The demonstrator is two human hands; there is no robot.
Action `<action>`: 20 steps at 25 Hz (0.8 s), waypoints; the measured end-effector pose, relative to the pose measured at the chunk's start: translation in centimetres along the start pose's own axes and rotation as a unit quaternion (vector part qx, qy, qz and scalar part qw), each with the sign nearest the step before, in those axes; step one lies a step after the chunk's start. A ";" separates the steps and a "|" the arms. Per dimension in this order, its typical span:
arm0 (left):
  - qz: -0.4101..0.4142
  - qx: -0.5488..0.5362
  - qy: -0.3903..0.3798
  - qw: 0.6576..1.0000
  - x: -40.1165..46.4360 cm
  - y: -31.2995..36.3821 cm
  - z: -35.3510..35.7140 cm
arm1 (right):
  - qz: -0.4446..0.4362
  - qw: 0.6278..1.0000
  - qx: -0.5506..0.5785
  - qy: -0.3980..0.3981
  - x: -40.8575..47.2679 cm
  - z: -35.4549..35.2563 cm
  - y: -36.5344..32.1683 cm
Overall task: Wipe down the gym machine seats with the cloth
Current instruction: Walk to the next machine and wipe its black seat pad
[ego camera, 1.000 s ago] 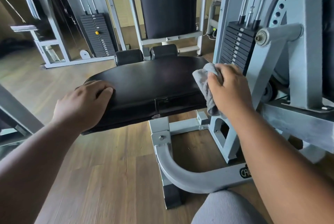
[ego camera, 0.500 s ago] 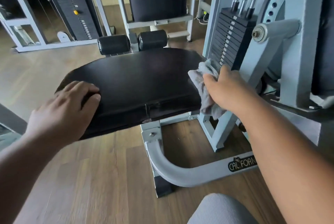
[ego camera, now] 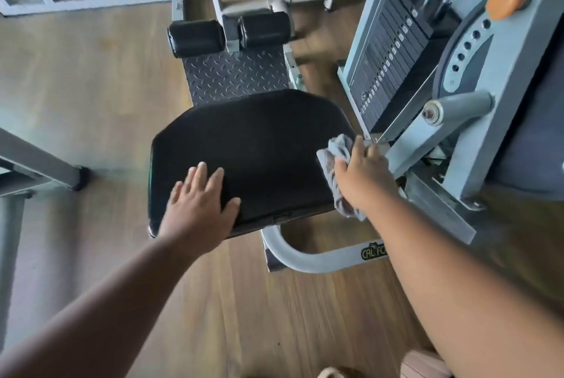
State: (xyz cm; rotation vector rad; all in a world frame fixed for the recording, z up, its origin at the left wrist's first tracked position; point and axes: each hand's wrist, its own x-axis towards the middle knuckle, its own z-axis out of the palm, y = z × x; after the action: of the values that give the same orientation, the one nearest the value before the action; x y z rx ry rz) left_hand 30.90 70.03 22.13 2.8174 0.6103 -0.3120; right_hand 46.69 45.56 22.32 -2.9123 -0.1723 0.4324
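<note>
At the right edge of the black padded vinyl seat (ego camera: pixel 253 145), the right hand (ego camera: pixel 363 176) grips a crumpled grey cloth (ego camera: pixel 334 160), fingers curled round it; the cloth lies against the seat's right side and hangs down past its front corner. The left hand (ego camera: pixel 198 206) rests flat on the seat's front-left part, fingers straight and slightly spread, holding nothing.

Close to the seat's right edge stands the grey-blue steel machine frame (ego camera: pixel 500 96), leaving only a narrow gap where the right hand and cloth sit. Within that frame a black stack of weight plates (ego camera: pixel 393 66) stands upright, and an orange round knob (ego camera: pixel 505 0) sits high on the frame. Beyond the seat's far edge lies a dark diamond-pattern metal footplate (ego camera: pixel 235 75), with two black cylindrical foam rollers (ego camera: pixel 227 32) past it. To the left of the seat the brown wooden plank floor (ego camera: pixel 91 96) lies open up to a grey metal leg (ego camera: pixel 39 167) of another machine. Under the seat's front edge a curved light grey base tube (ego camera: pixel 308 258) runs rightward across the floor, bearing partly hidden lettering.
</note>
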 end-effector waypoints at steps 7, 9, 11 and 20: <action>0.005 0.022 -0.011 1.000 6.5 4.8 -1.5 | 0.001 0.997 -0.017 -0.071 1.3 -1.3 -0.6; -0.015 0.019 0.007 1.000 8.6 5.8 -0.7 | -0.010 0.997 0.002 -0.077 5.1 -1.5 -1.4; -0.041 0.008 0.033 0.999 9.3 6.2 0.2 | -0.026 0.996 0.005 -0.082 9.5 -1.7 -2.6; -0.048 0.004 0.064 0.997 9.7 6.0 0.4 | -0.283 0.949 -0.128 -0.061 14.9 0.9 -10.9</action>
State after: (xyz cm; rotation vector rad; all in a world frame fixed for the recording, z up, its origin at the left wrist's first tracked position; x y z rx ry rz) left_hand 42.01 68.26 20.37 2.8377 0.7761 -0.1518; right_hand 59.67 58.41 19.64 -2.8826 -1.1225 0.5134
